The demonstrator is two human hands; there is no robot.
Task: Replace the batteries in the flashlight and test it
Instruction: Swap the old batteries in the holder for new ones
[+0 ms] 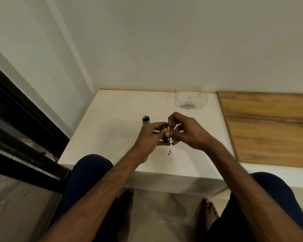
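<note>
Mid-swap: left hand (148, 137) fingers gripped the battery pack (166, 135), right hand (185, 130) fingers pinched its top end. Flashlight tube (145, 120) stood open on the desk (112, 123), just beyond the left fingers (uncapped). Reassembly and test looked pending.

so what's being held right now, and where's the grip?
Both hands, left hand and right hand, pinch a small black-and-copper battery around its sides; exact finger contact is hidden.
</note>
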